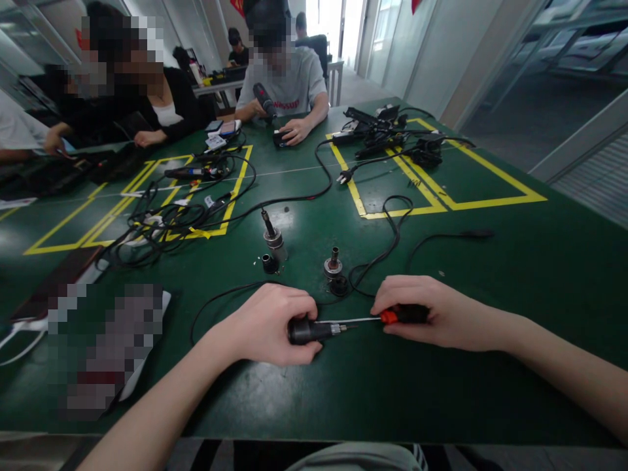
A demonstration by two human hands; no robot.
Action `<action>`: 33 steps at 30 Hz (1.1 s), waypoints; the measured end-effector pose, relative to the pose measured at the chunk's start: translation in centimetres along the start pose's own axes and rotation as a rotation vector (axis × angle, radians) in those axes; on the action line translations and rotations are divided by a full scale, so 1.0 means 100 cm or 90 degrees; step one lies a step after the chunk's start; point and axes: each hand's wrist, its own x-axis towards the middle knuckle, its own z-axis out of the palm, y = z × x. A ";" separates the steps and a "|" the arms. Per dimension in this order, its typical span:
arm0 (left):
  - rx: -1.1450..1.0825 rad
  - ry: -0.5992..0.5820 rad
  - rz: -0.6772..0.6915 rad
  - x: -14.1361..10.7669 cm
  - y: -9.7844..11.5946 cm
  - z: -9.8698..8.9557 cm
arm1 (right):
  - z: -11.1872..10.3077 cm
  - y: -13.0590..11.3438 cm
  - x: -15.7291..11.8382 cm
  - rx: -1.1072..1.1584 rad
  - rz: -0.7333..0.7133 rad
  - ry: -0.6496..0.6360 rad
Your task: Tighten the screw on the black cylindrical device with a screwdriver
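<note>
My left hand (282, 324) is wrapped round a black cylindrical tool body (307, 331), which lies nearly level above the green table and has a thin metal tip pointing right. In my right hand (434, 313) is a screwdriver with a red and black handle (392, 316). Its long thin shaft reaches left to the tool body, along the upper side of the metal tip; where the shaft ends is hard to make out. Beyond my hands stand a metal motor part (275, 242) with a black ring (269, 263), and a smaller metal part (333, 263) beside another black ring (338, 284).
Tangled black cables (161, 219) lie at the left, with more cabled tools (375, 131) at the back right. A cable (387, 252) curls beyond my right hand. A pixelated item (115, 353) lies at the near left. Across the table (490, 281), a person (289, 85) holds a tool.
</note>
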 end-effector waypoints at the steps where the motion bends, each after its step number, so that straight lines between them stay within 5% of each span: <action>1: 0.001 0.000 0.000 0.000 0.000 0.000 | 0.000 0.000 0.000 0.010 -0.004 0.002; 33: 0.054 -0.013 -0.040 0.000 0.001 -0.002 | 0.002 -0.002 0.002 0.051 -0.037 0.058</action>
